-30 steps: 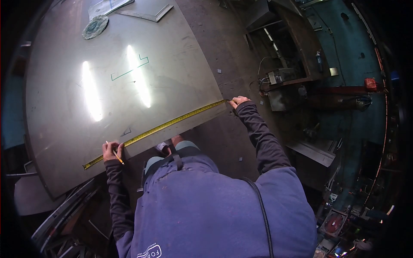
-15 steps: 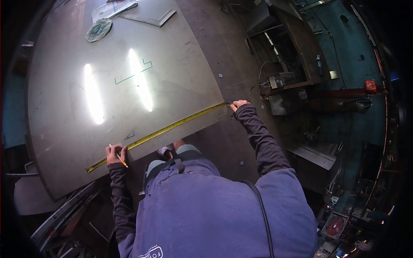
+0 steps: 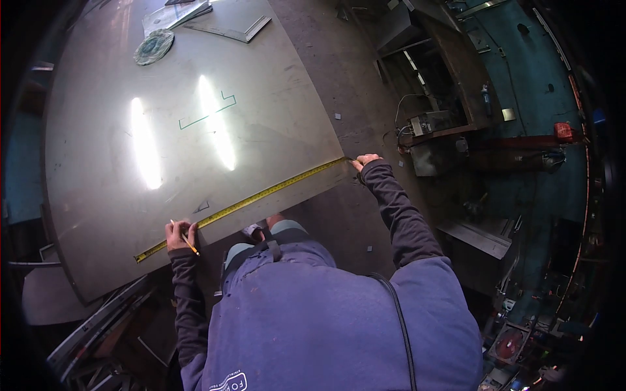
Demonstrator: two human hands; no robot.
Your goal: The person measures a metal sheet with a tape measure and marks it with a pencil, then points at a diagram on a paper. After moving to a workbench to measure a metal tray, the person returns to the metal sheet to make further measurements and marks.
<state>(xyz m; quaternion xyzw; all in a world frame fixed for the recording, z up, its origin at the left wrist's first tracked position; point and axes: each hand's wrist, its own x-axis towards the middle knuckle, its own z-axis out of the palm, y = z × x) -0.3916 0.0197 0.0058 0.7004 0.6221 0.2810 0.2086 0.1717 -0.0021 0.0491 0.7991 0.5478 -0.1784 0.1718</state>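
Observation:
A yellow tape measure (image 3: 274, 189) lies stretched across the large metal sheet (image 3: 274, 117), slanting up to the right near its front edge. My left hand (image 3: 180, 236) rests on the sheet by the tape's left part, its fingers closed around a pencil (image 3: 188, 244) that points down to the right. Past that hand, the tape runs on to its left end. At the sheet's right edge, my right hand (image 3: 368, 160) grips the other end of the tape; what lies inside its fingers is mostly hidden. Green marker lines (image 3: 207, 114) are drawn on the sheet.
A round cloth-like pad (image 3: 154, 47), papers (image 3: 175, 16) and an angled metal square (image 3: 244, 31) lie at the sheet's far end. Metal lengths (image 3: 98, 326) stand below left. To the right are a dark cabinet (image 3: 427, 78) and a metal piece (image 3: 479, 238).
The whole view has shifted very slightly, so things appear a little further right. Both hands and the tape keep their places on the sheet.

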